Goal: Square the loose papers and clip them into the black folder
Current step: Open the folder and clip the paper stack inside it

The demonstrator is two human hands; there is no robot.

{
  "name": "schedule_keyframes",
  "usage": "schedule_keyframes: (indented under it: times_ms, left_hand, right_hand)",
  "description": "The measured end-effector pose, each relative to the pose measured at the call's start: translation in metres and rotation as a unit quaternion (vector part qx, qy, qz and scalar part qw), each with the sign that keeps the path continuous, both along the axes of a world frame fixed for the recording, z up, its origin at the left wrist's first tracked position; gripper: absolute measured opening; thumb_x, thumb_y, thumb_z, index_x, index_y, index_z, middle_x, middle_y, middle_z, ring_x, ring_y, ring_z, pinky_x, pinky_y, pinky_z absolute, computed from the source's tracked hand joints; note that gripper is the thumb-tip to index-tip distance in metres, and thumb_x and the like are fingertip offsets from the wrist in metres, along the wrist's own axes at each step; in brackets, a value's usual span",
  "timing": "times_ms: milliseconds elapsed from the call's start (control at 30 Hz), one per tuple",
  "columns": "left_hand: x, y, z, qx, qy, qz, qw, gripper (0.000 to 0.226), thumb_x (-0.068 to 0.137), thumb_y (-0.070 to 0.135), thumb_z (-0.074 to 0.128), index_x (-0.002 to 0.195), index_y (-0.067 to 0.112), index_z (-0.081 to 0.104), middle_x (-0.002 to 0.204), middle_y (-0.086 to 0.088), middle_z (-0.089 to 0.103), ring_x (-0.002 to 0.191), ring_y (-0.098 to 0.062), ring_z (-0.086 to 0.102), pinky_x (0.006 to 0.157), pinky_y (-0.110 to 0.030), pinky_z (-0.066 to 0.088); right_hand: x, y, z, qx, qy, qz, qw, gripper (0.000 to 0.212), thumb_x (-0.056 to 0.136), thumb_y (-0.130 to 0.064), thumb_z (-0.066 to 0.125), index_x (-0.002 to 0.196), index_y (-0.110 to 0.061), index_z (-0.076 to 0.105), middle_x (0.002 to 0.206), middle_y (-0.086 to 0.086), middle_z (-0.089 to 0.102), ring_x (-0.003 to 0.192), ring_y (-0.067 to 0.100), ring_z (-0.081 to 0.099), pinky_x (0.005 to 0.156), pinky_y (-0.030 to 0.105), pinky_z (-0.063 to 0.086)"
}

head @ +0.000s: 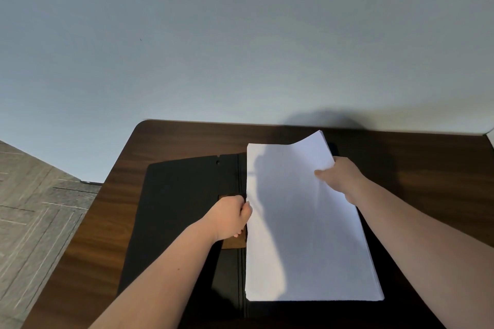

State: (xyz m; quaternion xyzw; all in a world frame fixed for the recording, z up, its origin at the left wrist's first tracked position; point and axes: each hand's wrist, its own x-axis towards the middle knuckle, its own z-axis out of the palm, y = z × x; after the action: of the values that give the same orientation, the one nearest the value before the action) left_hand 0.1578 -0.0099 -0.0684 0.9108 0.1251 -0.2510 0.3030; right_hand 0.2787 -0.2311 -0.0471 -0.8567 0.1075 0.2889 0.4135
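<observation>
While the black folder point(181, 211) lies spread open on the dark wooden table point(427, 168), the stack of white papers point(302, 235) rests on the folder half between the two hands. The left hand point(231, 218) is curled at the spine, fingers closed against the stack's near-left edge over a brown clip plate point(234, 244) just beneath it. The right hand point(340, 177) pinches the stack's far right edge, thumb on top, lifting that corner.
</observation>
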Motion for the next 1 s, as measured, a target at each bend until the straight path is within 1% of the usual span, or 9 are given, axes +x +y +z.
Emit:
schedule_keyframes:
  times_ms: [267,367,500,567,667,700,833,900,1000]
  left_hand:
    - [0.005,-0.005,0.000,0.061,0.004,-0.035,0.998,0.030,0.095,0.030,0.037,0.072,0.012,0.041,0.071,-0.010,0.063,0.058,-0.021,0.058,0.068,-0.036,0.053]
    - [0.009,-0.008,0.001,0.065,0.033,-0.037,0.997,0.029,0.094,0.028,0.039,0.068,0.015,0.036,0.065,-0.005,0.056,0.052,-0.017,0.052,0.057,-0.028,0.044]
    - [0.015,-0.010,0.006,0.052,0.095,-0.022,0.994,0.031,0.090,0.023,0.039,0.061,0.012,0.039,0.068,-0.011,0.065,0.049,-0.016,0.061,0.057,-0.021,0.046]
    - [0.018,-0.014,0.010,0.042,0.133,-0.015,0.990,0.032,0.092,0.020,0.038,0.061,0.011,0.041,0.079,-0.015,0.071,0.048,-0.008,0.061,0.061,-0.019,0.049]
    - [0.021,-0.017,0.014,0.033,0.149,0.016,0.988,0.023,0.092,0.020,0.039,0.077,0.006,0.049,0.099,-0.021,0.074,0.070,-0.019,0.072,0.080,-0.030,0.057]
    - [0.020,-0.018,0.014,0.034,0.146,0.023,0.989,0.022,0.091,0.020,0.039,0.076,0.007,0.049,0.096,-0.021,0.074,0.073,-0.022,0.072,0.081,-0.031,0.057]
    - [0.013,-0.023,0.007,0.083,0.095,0.003,0.992,0.030,0.084,0.022,0.041,0.056,0.014,0.033,0.053,-0.005,0.055,0.059,-0.027,0.066,0.051,-0.024,0.041]
    - [0.010,-0.024,0.006,0.086,0.065,0.005,0.994,0.030,0.084,0.022,0.043,0.057,0.014,0.032,0.048,-0.002,0.049,0.055,-0.028,0.064,0.050,-0.024,0.039]
    - [0.009,-0.022,0.008,0.074,0.060,0.005,0.995,0.031,0.087,0.022,0.042,0.058,0.012,0.035,0.053,-0.008,0.058,0.057,-0.029,0.068,0.050,-0.023,0.043]
  right_hand:
    - [0.002,-0.007,0.001,0.027,0.019,0.011,0.999,0.036,0.087,-0.013,0.063,0.122,-0.006,0.058,0.120,0.016,0.064,0.105,0.033,0.061,0.090,0.042,0.050]
    - [0.001,-0.009,0.001,0.036,0.031,0.011,0.999,0.036,0.086,-0.012,0.064,0.122,-0.006,0.059,0.119,0.015,0.065,0.101,0.033,0.062,0.088,0.041,0.051]
    - [-0.001,-0.008,0.002,0.027,0.027,0.009,0.999,0.037,0.088,-0.013,0.063,0.124,-0.005,0.057,0.122,0.015,0.062,0.099,0.030,0.058,0.083,0.037,0.046]
    - [-0.002,-0.007,0.002,0.017,0.019,0.010,1.000,0.036,0.088,-0.013,0.062,0.124,-0.005,0.057,0.122,0.015,0.062,0.105,0.031,0.058,0.082,0.036,0.045]
    - [-0.004,-0.007,0.001,0.017,0.016,0.007,1.000,0.033,0.088,-0.012,0.061,0.121,-0.005,0.058,0.115,0.014,0.063,0.096,0.029,0.057,0.081,0.036,0.046]
    - [-0.004,-0.008,0.001,0.017,0.013,0.008,1.000,0.032,0.088,-0.012,0.060,0.120,-0.005,0.058,0.112,0.013,0.063,0.093,0.028,0.056,0.081,0.037,0.046]
    - [-0.007,-0.008,0.001,0.003,0.003,0.012,1.000,0.033,0.089,-0.013,0.060,0.121,-0.005,0.057,0.118,0.015,0.062,0.099,0.030,0.058,0.086,0.039,0.047]
    - [-0.008,-0.009,0.001,-0.001,0.000,0.011,1.000,0.031,0.089,-0.014,0.059,0.119,-0.005,0.058,0.117,0.016,0.063,0.096,0.029,0.057,0.088,0.041,0.048]
    - [-0.010,-0.007,-0.004,-0.024,-0.015,0.000,1.000,0.038,0.087,-0.017,0.060,0.124,-0.008,0.053,0.118,0.014,0.061,0.104,0.031,0.059,0.090,0.043,0.050]
